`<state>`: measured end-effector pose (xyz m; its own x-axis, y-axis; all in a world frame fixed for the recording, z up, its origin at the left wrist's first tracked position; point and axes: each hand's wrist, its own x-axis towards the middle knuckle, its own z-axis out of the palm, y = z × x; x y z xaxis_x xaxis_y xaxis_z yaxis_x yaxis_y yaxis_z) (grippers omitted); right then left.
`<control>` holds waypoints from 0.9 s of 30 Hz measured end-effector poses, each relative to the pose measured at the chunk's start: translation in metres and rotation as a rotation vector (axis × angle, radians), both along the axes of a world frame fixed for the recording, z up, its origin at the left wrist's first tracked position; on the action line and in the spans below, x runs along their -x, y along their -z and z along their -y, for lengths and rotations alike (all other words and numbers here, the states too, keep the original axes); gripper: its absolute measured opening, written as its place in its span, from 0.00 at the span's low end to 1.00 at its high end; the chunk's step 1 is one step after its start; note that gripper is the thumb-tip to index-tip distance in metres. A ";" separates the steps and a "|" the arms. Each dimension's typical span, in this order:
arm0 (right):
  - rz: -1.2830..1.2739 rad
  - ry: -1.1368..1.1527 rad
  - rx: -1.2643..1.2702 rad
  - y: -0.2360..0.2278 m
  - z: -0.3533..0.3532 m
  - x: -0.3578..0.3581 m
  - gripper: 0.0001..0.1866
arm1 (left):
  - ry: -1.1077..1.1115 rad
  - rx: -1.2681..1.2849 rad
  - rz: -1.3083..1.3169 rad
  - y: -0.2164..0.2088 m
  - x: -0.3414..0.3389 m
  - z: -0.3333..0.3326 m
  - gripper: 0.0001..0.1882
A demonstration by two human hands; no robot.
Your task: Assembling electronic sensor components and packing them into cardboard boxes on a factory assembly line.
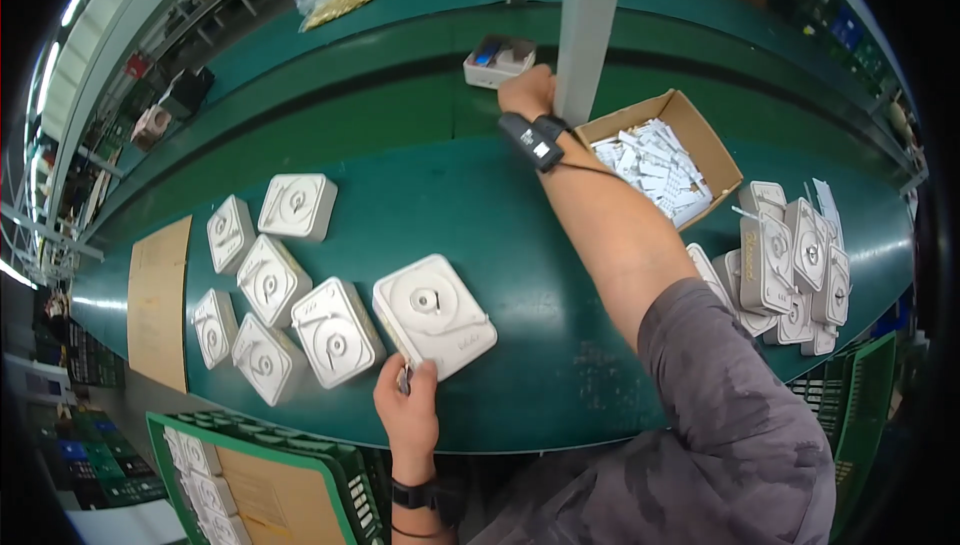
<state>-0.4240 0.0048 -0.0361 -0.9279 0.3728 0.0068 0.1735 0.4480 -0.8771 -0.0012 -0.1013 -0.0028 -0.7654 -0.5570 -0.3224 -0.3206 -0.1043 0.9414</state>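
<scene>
A white square plastic housing with a round recess [430,301] lies on the green table in front of me. My left hand [408,407] is at its near edge, thumb and fingers closed on a small dark metallic piece [404,379] too small to name. My right hand [528,91] reaches far forward, beside a small white open box [492,75] that holds a blue item [488,51] and other small things. The fingers of that hand are hidden behind its back, so whether they grip anything does not show.
Several similar white housings [336,333] lie to the left, near a cardboard sheet [158,305]. More are piled [768,263] on the right. A carton [716,155] of white slips stands by a grey post [588,35]. Green crates [340,485] flank the table's near edge.
</scene>
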 end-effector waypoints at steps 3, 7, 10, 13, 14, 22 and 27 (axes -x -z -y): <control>-0.103 -0.039 -0.076 -0.014 0.016 -0.011 0.39 | -0.036 0.499 0.053 -0.001 -0.003 0.001 0.19; 0.034 -0.227 -0.537 -0.001 0.016 0.001 0.36 | -0.086 0.635 -0.018 0.009 -0.019 -0.003 0.21; -0.053 -0.178 -0.593 0.030 0.002 0.034 0.30 | -0.035 0.804 -0.098 0.017 -0.025 -0.014 0.34; -0.372 -0.350 -0.699 0.028 -0.073 0.064 0.31 | 0.061 0.929 -0.108 0.014 0.005 -0.032 0.46; -0.168 -0.473 -0.232 0.016 -0.041 0.029 0.30 | 0.056 0.940 -0.069 0.010 0.003 -0.027 0.46; 0.351 -0.734 0.974 -0.049 -0.061 -0.220 0.29 | 0.061 1.197 -0.086 0.038 -0.002 0.002 0.35; 0.402 -0.524 1.120 -0.014 -0.112 -0.313 0.32 | 0.122 1.196 -0.176 0.040 0.007 0.001 0.34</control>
